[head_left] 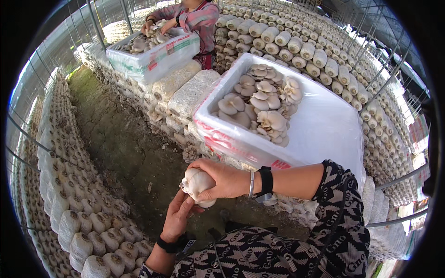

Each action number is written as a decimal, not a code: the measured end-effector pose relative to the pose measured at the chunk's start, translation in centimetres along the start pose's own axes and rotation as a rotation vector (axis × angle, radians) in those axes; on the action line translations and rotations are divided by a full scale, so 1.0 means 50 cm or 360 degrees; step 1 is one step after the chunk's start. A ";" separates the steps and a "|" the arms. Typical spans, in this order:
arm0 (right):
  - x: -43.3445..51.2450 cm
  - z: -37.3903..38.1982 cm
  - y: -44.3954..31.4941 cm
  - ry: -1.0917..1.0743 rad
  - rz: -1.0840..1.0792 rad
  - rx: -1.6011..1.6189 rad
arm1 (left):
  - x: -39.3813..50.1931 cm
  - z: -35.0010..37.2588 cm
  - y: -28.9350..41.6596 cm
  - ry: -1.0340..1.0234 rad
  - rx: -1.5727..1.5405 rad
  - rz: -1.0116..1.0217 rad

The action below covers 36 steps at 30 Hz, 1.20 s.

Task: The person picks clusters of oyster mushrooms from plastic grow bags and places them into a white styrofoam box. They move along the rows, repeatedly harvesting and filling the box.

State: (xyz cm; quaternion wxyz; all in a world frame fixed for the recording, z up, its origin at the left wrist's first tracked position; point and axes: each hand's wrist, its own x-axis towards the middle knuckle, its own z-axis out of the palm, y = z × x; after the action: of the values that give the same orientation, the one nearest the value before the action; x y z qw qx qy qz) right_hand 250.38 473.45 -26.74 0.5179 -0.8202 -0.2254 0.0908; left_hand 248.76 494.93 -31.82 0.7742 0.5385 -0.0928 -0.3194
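A pale oyster mushroom cluster (198, 182) is held over the earthen aisle, in front of my body. My right hand (222, 179) wraps over its caps from the right, thumb below and fingers on top. From underneath, my left hand (179, 215) has its thumb and fingers at the cluster's stem end; part of those fingers is hidden behind the mushroom. Just beyond my right forearm stands a white foam box (240, 147) wrapped in clear film, with harvested oyster mushrooms (264, 99) heaped inside it.
Another person (200, 21) handles mushrooms over a second foam box (153, 64) at the upper left. Stacked mushroom substrate bags (104, 239) line the aisle floor (114, 128) on the left. More bag rows (313, 52) rise behind the near box, among metal poles (389, 76).
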 end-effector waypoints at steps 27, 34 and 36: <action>-0.121 -0.496 0.007 0.0667 0.0782 0.0121 | 0.445 0.137 0.157 -0.0767 0.2096 0.1149; -0.046 -0.445 0.083 0.0400 0.0925 0.0325 | 0.472 0.115 0.139 -0.0871 0.2246 0.1340; -0.028 -0.428 0.097 0.0202 0.1029 -0.0018 | 0.473 0.111 0.138 -0.0869 0.2227 0.1363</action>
State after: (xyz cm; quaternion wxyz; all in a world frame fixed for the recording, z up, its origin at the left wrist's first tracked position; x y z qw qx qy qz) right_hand 258.66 453.73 -21.59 0.4707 -0.8561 0.0789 0.1981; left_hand 267.21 478.07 -28.16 0.2691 0.7145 -0.6457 0.0121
